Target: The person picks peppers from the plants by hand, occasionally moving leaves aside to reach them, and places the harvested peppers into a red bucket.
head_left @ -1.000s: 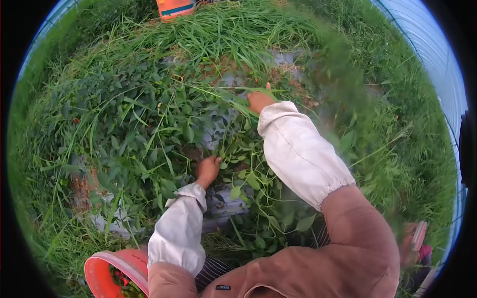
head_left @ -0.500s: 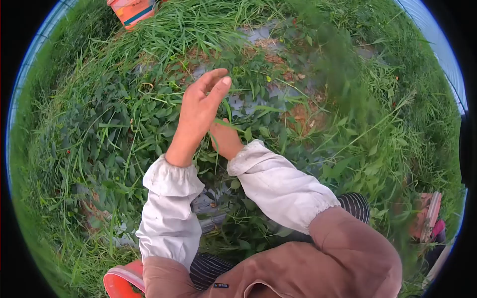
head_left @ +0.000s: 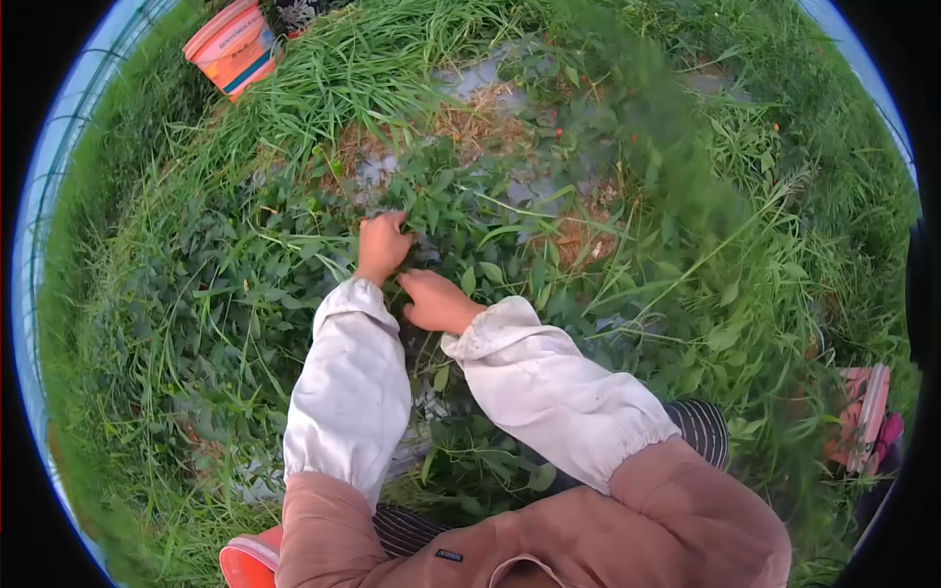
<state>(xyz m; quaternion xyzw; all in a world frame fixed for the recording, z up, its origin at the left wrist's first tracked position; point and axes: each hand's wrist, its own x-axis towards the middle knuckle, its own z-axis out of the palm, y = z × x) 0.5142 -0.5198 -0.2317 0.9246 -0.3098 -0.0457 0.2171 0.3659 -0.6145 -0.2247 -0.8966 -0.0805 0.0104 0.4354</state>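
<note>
My left hand [head_left: 382, 245] reaches into the leafy green plants [head_left: 441, 201], its fingers bent down among the leaves. Just below and to its right is my right hand [head_left: 437, 302], its fingers curled and pointing left into the same foliage. The two hands are close together but apart. Leaves and the backs of my hands hide the fingertips, so anything between them cannot be made out. White sleeve covers reach to both wrists.
A red-orange bucket [head_left: 233, 47] stands in grass at the upper left. Another red bucket [head_left: 251, 559] is beside me at the lower left. A pinkish container [head_left: 863, 416] lies at the right edge. Small red fruits [head_left: 559, 131] show among plants ahead.
My left hand has come down from its raised, open position into the plants, its fingers now bent. My right hand has shifted slightly down and its back shows more. The view has shifted a little.
</note>
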